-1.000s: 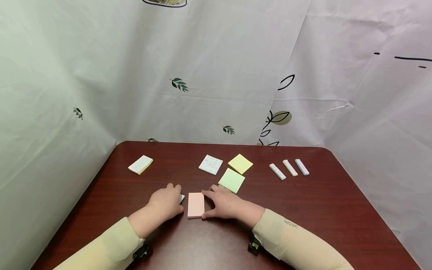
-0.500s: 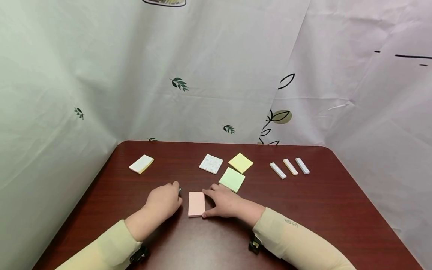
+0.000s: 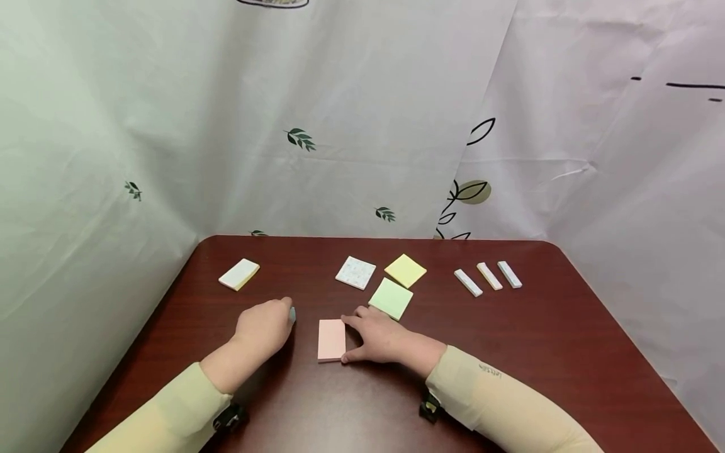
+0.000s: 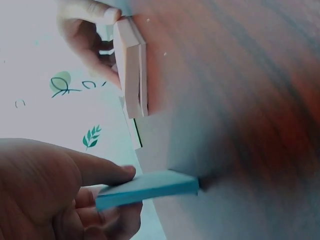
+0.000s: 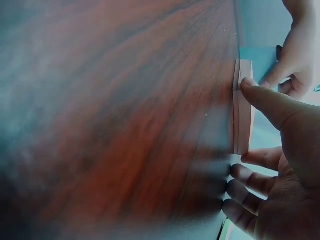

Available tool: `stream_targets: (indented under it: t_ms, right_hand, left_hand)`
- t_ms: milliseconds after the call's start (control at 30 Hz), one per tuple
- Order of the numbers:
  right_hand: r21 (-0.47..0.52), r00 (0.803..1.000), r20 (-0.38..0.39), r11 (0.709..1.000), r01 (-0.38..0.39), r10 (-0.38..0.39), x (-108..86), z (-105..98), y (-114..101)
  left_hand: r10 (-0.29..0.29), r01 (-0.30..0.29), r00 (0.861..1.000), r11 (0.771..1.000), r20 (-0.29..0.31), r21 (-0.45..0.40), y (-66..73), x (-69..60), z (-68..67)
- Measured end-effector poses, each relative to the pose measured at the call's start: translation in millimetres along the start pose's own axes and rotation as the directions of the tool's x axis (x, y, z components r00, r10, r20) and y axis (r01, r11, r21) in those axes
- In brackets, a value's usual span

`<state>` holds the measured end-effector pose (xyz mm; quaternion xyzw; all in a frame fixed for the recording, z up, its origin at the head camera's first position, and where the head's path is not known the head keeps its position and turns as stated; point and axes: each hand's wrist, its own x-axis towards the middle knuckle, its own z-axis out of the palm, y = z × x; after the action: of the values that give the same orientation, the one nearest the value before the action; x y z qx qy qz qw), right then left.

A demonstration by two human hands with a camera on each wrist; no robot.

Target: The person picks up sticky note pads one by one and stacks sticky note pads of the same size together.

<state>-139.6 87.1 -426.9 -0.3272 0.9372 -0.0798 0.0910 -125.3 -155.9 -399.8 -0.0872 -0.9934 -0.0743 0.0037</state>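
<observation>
My left hand (image 3: 263,327) pinches a blue sticky note pad (image 4: 150,189) between thumb and fingers, lifted off the tabletop in the left wrist view. In the head view, the hand hides most of that pad. A pink sticky note pad (image 3: 331,340) lies flat on the table to its right. From the left wrist view, a gap along the pink pad's side makes it look like two layers. With thumb and index finger at its two right corners, my right hand (image 3: 376,336) holds the pink pad in place.
Behind my right hand lie green (image 3: 391,299), yellow (image 3: 405,271) and patterned white (image 3: 355,272) square pads. Three narrow strip pads (image 3: 489,276) sit at the right. A white-and-yellow pad (image 3: 240,274) is at the far left. Curtains (image 3: 362,113) border the brown table (image 3: 351,415).
My left hand has moved left, away from the pink pad, taking the blue pad with it and raising it. My right hand stays at the pink pad.
</observation>
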Motion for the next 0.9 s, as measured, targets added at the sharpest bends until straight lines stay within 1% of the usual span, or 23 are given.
stream_targets:
  t_ms: [100,233,333,400,433,467,500,567,600,633,667,733,800,833,867,900]
  right_hand:
    - [-0.016,1.0,-0.001,1.0,-0.01,0.01,-0.5,-1.3,1.5]
    - [-0.024,1.0,0.001,1.0,-0.001,0.001,0.1,-1.3,0.8]
    - [-0.026,1.0,0.007,1.0,0.006,-0.006,0.1,-0.4,-0.1]
    - [-0.029,1.0,0.01,1.0,0.005,-0.005,-0.5,0.0,-0.1]
    - [-0.029,1.0,0.011,1.0,0.004,-0.004,-0.2,0.0,-0.6]
    - [-0.03,1.0,0.014,1.0,0.002,-0.001,0.1,-0.1,-0.8]
    - [-0.029,1.0,0.016,1.0,-0.001,0.001,0.4,-0.2,-1.0]
    - [-0.031,1.0,0.024,1.0,-0.006,0.007,1.0,-0.7,-1.3]
    - [-0.031,1.0,0.027,0.999,-0.007,0.008,1.4,-0.9,-1.3]
    - [-0.03,0.999,0.031,1.0,-0.01,0.011,1.6,-1.2,-1.4]
    - [-0.032,0.999,0.035,0.999,-0.01,0.011,1.8,-1.5,-1.4]
    - [-0.034,0.999,0.039,0.999,-0.008,0.009,1.8,-2.1,-1.3]
    - [-0.036,0.999,0.042,0.999,-0.006,0.007,1.9,-2.3,-1.1]
    - [-0.036,0.999,0.044,0.999,-0.005,0.007,1.9,-2.2,-0.9]
    - [-0.039,0.999,0.043,0.999,-0.004,0.006,1.9,-2.0,-0.8]
    - [-0.041,0.999,0.044,0.999,-0.003,0.004,2.1,-1.9,-0.6]
  left_hand:
    - [-0.018,0.022,0.998,0.997,0.052,-0.069,-2.7,3.6,-3.1]
    - [-0.045,0.062,0.992,0.988,0.116,-0.141,-7.5,5.3,-8.2]
    - [-0.046,0.078,0.985,0.977,0.164,-0.196,-12.3,6.3,-10.0]
    - [-0.031,0.078,0.982,0.966,0.186,-0.248,-15.8,8.3,-9.5]
    - [-0.03,0.089,0.979,0.953,0.202,-0.29,-18.0,8.7,-9.1]
    - [-0.028,0.103,0.975,0.935,0.219,-0.339,-20.0,9.1,-8.5]
    - [-0.025,0.117,0.972,0.913,0.233,-0.391,-21.8,9.3,-8.0]
    - [-0.019,0.153,0.963,0.858,0.268,-0.49,-24.8,9.2,-6.6]
    - [-0.022,0.179,0.958,0.826,0.286,-0.535,-26.1,8.9,-5.4]
    - [-0.02,0.199,0.953,0.794,0.303,-0.575,-27.1,8.2,-4.5]
    - [-0.014,0.211,0.95,0.767,0.313,-0.605,-28.0,7.6,-3.8]
    - [-0.004,0.225,0.945,0.731,0.326,-0.644,-29.2,6.4,-1.6]
    - [-0.004,0.24,0.942,0.705,0.334,-0.668,-29.4,5.4,0.9]
    - [-0.003,0.244,0.941,0.698,0.338,-0.673,-29.2,4.8,2.2]
    - [-0.004,0.247,0.94,0.697,0.34,-0.674,-28.9,4.2,3.8]
    - [-0.007,0.246,0.941,0.703,0.339,-0.668,-28.7,3.7,5.4]
